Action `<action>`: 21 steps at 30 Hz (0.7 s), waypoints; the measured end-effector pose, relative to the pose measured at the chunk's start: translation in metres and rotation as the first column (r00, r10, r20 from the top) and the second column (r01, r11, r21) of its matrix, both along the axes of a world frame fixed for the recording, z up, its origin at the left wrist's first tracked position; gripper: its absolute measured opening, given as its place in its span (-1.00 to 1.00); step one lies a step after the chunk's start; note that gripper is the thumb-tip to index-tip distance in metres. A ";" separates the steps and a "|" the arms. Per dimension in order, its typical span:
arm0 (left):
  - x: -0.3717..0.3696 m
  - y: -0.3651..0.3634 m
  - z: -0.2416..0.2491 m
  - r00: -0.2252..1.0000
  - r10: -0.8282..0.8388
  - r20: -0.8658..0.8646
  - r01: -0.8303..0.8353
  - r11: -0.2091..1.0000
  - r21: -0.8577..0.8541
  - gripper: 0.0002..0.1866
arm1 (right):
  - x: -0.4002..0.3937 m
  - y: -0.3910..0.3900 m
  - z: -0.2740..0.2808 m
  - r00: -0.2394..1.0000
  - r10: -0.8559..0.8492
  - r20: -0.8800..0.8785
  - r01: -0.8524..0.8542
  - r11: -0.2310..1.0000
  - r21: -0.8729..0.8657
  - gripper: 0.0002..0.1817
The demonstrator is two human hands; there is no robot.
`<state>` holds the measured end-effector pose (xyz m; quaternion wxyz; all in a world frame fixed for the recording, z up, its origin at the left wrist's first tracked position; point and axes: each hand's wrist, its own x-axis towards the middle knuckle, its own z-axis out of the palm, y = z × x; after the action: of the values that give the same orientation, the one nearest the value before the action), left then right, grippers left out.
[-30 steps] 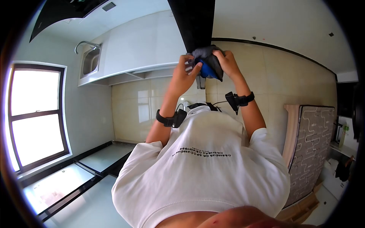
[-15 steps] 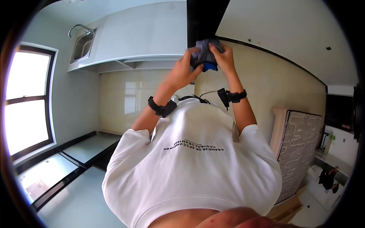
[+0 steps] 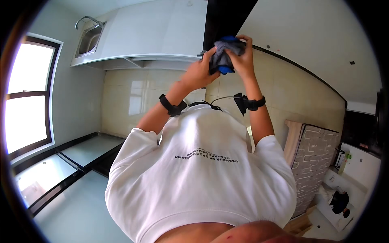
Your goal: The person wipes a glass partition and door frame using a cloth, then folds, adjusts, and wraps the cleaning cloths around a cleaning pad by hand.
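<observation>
A crumpled grey cloth [image 3: 221,52] is wrapped around a dark object with blue ends [image 3: 225,70], whose kind the cloth hides. My left hand [image 3: 198,73] grips the bundle from the left, fingers on the cloth and thumb by the lower blue end. From the other side my right hand [image 3: 243,60] holds it, thumb pressed into the cloth and fingers curled over the top. Both hands are close together in front of a tall black panel [image 3: 227,18]. Black straps with small devices circle both wrists.
At left, a white counter [image 3: 158,32] carries a steel sink [image 3: 89,40] with a tap. Beige floor tiles [image 3: 121,97] reflect a window. A patterned mattress [image 3: 316,162] stands on the right, and another person [image 3: 339,202] is farther off. Glass panels [image 3: 81,202] lie lower left.
Both hands and the bundle have shifted slightly right. The bundle has turned, so blue shows at its top as well as its bottom. My right fingers now reach over its upper end.
</observation>
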<state>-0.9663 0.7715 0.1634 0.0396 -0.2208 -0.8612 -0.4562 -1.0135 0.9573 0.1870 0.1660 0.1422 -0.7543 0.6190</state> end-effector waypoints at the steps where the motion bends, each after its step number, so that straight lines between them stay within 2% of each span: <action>1: 0.004 0.002 -0.013 1.000 -0.007 0.001 0.007 1.000 -0.007 -0.09 | 0.004 -0.001 -0.008 1.000 -0.007 0.001 0.007 1.000 -0.007 -0.34; 3: 0.009 0.008 -0.035 0.994 0.029 0.103 -0.033 0.999 0.035 -0.14 | 0.009 -0.001 -0.023 0.995 0.026 0.095 -0.028 0.999 0.017 -0.33; 4: 0.010 0.009 -0.043 0.994 0.026 0.105 -0.029 0.999 0.031 -0.14 | 0.010 -0.001 -0.034 0.998 0.004 0.064 -0.007 0.999 0.049 -0.30; 6: 0.007 0.008 -0.057 0.987 -0.042 0.158 0.018 0.988 0.154 -0.15 | 0.014 0.000 -0.052 0.993 -0.039 0.110 0.032 0.997 0.069 -0.30; 7: 0.007 0.007 -0.060 0.986 -0.041 0.164 0.016 0.989 0.149 -0.15 | 0.017 -0.001 -0.063 0.985 -0.080 0.154 0.066 0.993 0.095 -0.29; 9: 0.008 0.006 -0.057 0.950 -0.144 0.277 0.076 0.967 0.245 -0.16 | 0.019 0.001 -0.084 0.986 -0.136 0.102 0.125 0.987 0.101 -0.29; 11: 0.015 0.005 -0.047 0.932 -0.151 0.331 0.086 0.975 0.203 -0.18 | 0.023 0.004 -0.090 0.985 -0.138 0.104 0.137 0.990 0.009 -0.37; 13: 0.021 0.010 -0.019 0.909 -0.162 0.385 0.106 0.981 0.161 -0.20 | 0.021 0.005 -0.073 0.981 -0.161 0.110 0.165 0.986 -0.032 -0.39; 15: 0.026 0.017 0.010 0.952 -0.201 0.230 0.134 0.952 0.276 -0.16 | 0.018 0.005 -0.037 0.990 -0.089 0.106 0.122 0.921 -0.369 -0.40; 16: 0.026 0.018 0.020 0.941 -0.228 0.249 0.139 0.934 0.329 -0.13 | 0.018 0.002 -0.017 0.988 -0.098 0.122 0.137 0.918 -0.373 -0.40; 18: 0.021 0.026 0.031 0.934 -0.222 0.281 0.121 0.935 0.334 -0.14 | 0.013 0.002 0.011 0.995 -0.096 0.006 0.092 0.928 -0.361 -0.58; 19: 0.017 0.030 0.032 0.931 -0.207 0.299 0.099 0.935 0.341 -0.15 | 0.006 0.006 0.004 0.995 -0.103 0.006 0.098 0.926 -0.363 -0.58; 21: 0.013 0.034 0.018 0.918 -0.210 0.335 0.116 0.953 0.281 -0.15 | -0.017 0.012 -0.025 0.999 0.016 0.029 -0.002 0.903 -0.430 -0.68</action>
<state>-0.9536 0.8059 0.1815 -0.1296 -0.1978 -0.7662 -0.5975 -1.0304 0.9690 0.1623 0.1784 0.0955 -0.6012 0.7731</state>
